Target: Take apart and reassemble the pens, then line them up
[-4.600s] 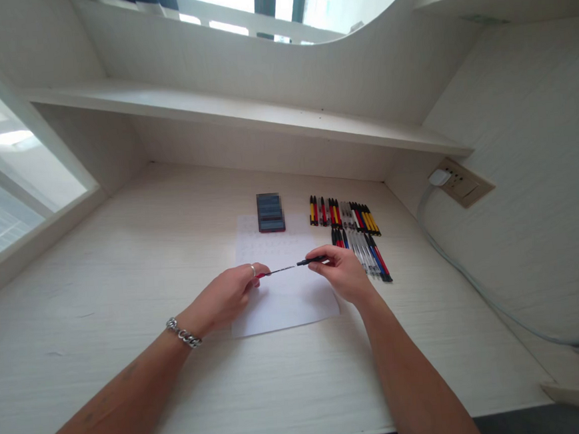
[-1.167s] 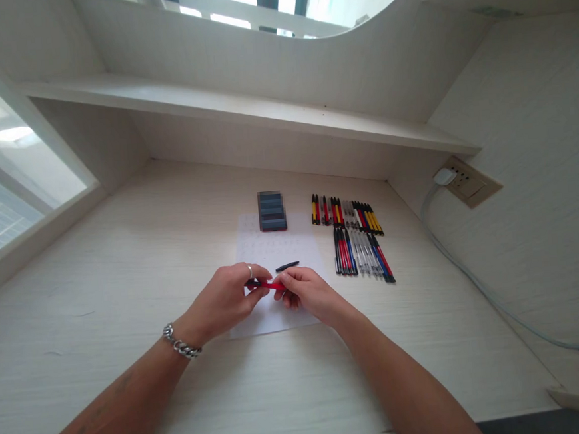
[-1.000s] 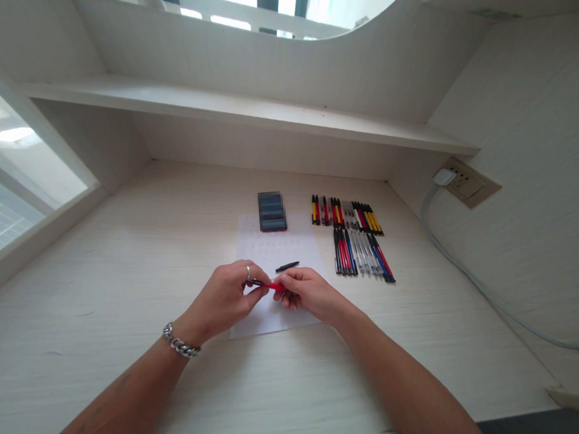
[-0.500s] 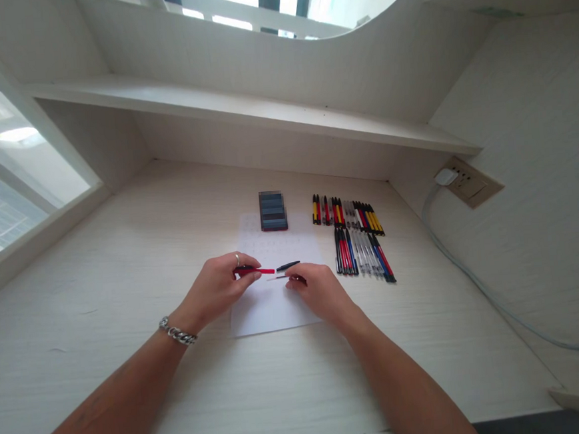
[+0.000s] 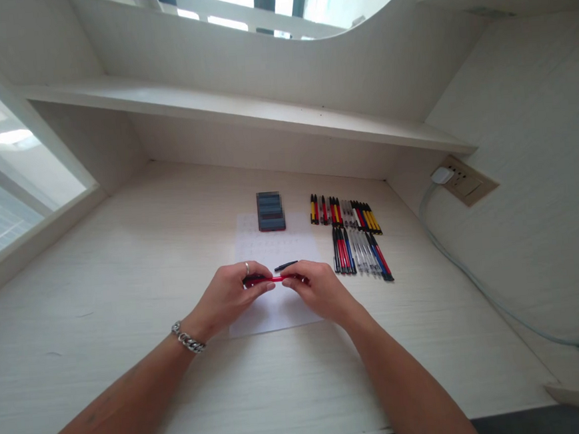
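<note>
The red pen barrel (image 5: 277, 279) lies level over the white paper, pinched in my left hand (image 5: 235, 289). My right hand (image 5: 321, 285) is closed at the barrel's right end, its fingertips almost touching those of the left. The thin refill it holds is now hidden by the fingers or inside the barrel; I cannot tell which. Just behind the fingertips a black pen piece (image 5: 286, 266) rests on the sheet of paper (image 5: 272, 320), which has faint writing in its upper part.
A dark phone-like slab (image 5: 270, 212), its face blurred, lies across the paper's far edge. To the right, several assorted pens (image 5: 345, 210) form a back row, and more pens (image 5: 360, 253) a front row. A shelf (image 5: 251, 113) spans the back; a cable (image 5: 467, 275) runs down the right wall.
My hands have come together. The gap between the red barrel and the refill has closed, and the refill's thin end no longer shows. The black piece stays put.
</note>
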Tool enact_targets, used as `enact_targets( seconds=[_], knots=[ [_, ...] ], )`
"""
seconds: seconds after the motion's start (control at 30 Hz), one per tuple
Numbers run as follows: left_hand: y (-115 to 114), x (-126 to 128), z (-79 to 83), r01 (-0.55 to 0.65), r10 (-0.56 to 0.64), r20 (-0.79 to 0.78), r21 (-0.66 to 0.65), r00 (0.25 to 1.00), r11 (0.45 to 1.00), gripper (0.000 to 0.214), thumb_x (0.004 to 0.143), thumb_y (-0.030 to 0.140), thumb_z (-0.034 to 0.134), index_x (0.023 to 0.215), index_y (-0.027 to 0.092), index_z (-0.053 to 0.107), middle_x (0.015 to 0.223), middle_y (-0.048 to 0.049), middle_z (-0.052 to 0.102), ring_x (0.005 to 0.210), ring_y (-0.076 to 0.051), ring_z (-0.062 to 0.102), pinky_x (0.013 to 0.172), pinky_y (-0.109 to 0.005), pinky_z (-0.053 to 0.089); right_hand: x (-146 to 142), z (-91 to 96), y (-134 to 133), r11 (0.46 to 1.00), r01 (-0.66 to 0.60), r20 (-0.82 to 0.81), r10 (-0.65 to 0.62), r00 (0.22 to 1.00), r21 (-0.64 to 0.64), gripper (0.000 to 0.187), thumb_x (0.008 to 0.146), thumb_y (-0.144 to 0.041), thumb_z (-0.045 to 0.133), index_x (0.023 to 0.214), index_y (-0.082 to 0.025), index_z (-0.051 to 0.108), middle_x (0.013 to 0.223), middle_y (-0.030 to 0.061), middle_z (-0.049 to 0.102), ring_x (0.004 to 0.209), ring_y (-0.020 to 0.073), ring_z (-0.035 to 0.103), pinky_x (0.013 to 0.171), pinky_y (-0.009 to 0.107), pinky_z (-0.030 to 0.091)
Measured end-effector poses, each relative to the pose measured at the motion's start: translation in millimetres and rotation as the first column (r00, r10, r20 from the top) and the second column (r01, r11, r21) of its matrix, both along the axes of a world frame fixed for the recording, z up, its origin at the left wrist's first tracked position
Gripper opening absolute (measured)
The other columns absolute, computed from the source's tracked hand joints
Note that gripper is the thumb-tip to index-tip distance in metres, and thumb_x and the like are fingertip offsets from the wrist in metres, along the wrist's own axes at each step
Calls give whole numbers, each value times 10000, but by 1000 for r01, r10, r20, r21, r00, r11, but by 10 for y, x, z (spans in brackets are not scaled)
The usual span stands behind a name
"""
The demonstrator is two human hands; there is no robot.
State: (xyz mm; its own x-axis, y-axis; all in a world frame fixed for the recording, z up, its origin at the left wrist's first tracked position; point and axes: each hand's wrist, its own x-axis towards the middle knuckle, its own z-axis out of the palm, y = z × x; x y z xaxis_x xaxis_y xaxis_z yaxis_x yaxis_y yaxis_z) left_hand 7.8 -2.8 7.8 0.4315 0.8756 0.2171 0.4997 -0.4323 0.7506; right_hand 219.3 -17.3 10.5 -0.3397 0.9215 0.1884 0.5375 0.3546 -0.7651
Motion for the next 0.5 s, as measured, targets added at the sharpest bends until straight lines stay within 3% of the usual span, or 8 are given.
enact_targets(
  seconds=[0.23,0.4,0.5],
  knots=[
    [10,-10,-71,54,-54,-160,1,986,999,177,847,321,581,968,257,695,889,-3,708,742,-151,616,663,-255,467,214,76,13,998,8,198,6,980,-69,127,842,-255,582,885,-240,700,879,23,687,782,164,582,694,276,406],
    [9,33,-137,153,-133,-271,54,953,987,189,857,293,556,957,248,710,901,-44,694,814,-189,615,713,-291,475,272,7,31,993,2,307,34,951,-114,128,821,-260,594,837,-239,719,875,44,675,802,182,583,701,283,405],
    [25,14,-127,142,-125,-290,39,949,989,199,844,327,572,958,234,706,919,-56,685,811,-192,611,709,-295,473,322,-25,64,990,19,331,28,943,-139,120,805,-282,612,839,-239,718,871,45,676,787,184,585,685,283,406]
  ],
)
